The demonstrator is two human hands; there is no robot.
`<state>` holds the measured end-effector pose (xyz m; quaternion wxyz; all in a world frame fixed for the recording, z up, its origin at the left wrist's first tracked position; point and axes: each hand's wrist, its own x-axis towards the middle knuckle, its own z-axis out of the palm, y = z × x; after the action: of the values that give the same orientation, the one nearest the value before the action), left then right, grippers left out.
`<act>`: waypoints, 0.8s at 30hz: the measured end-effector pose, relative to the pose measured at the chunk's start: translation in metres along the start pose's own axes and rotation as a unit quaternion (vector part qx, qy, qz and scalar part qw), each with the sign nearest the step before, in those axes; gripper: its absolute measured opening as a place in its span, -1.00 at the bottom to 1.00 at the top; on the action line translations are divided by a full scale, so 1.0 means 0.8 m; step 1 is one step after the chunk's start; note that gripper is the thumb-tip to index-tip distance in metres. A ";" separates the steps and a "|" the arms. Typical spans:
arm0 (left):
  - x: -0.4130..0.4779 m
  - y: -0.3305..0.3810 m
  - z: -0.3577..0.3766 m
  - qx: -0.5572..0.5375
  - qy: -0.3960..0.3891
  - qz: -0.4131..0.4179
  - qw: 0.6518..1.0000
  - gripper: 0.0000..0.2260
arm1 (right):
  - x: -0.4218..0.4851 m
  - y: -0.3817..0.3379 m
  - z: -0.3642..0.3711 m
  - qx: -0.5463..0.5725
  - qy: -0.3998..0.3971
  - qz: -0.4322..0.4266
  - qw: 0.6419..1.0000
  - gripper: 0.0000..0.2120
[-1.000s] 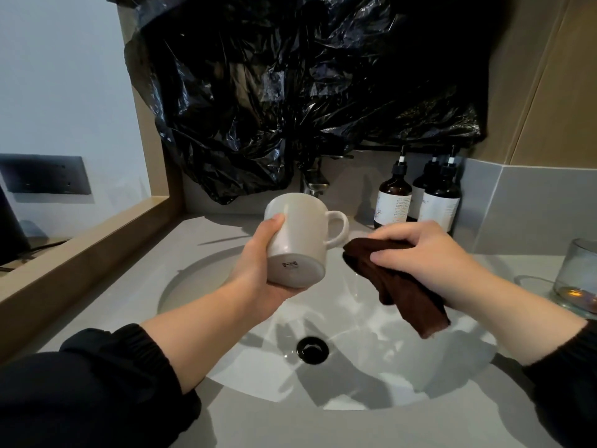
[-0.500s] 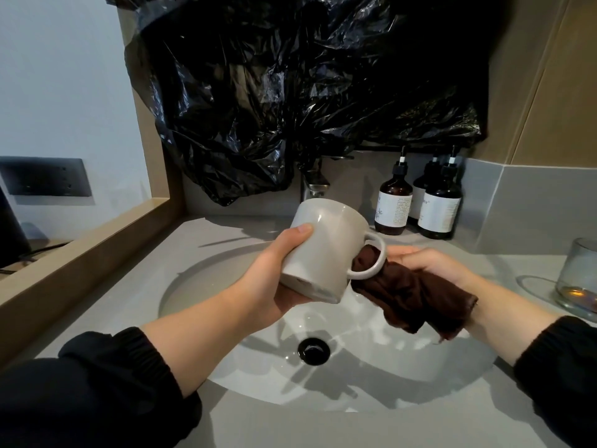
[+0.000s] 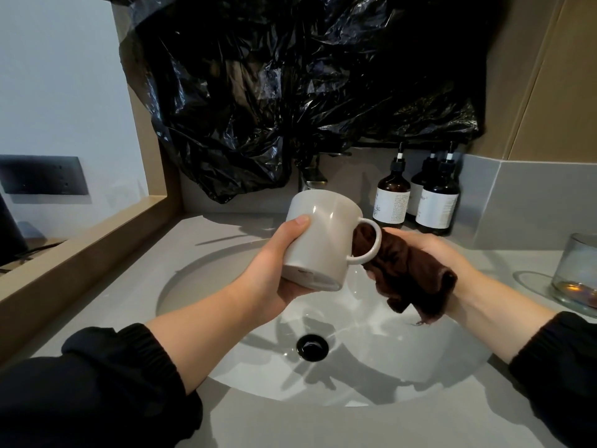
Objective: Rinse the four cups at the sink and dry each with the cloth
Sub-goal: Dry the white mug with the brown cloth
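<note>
Grey counter (image 3: 206,236), sink (image 3: 387,370), 3 bottles (image 3: 436,205); left hand (image 3: 277,270) around mug (image 3: 323,240), right hand (image 3: 431,250) around cloth (image 3: 410,279)

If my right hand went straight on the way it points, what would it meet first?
Most likely the white mug, at its handle; the right hand points left toward it, brown cloth seemingly touching.

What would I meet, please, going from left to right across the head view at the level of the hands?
Black rectangular wall panel → left hand → pale grey ceramic mug → dark brown cloth in the right hand → clear glass tumbler.
</note>
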<state>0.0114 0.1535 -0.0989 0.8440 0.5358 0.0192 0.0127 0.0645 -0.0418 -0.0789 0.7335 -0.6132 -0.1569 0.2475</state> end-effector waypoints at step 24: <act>-0.003 -0.003 -0.007 -0.035 -0.087 -0.112 0.989 -0.41 | -0.006 -0.025 -0.008 -0.434 -0.041 -0.122 0.892 -0.71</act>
<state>0.0088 0.1576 -0.1033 0.8568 0.4996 0.0045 -0.1278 0.0670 -0.0520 -0.0603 0.4122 -0.8358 -0.3518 0.0885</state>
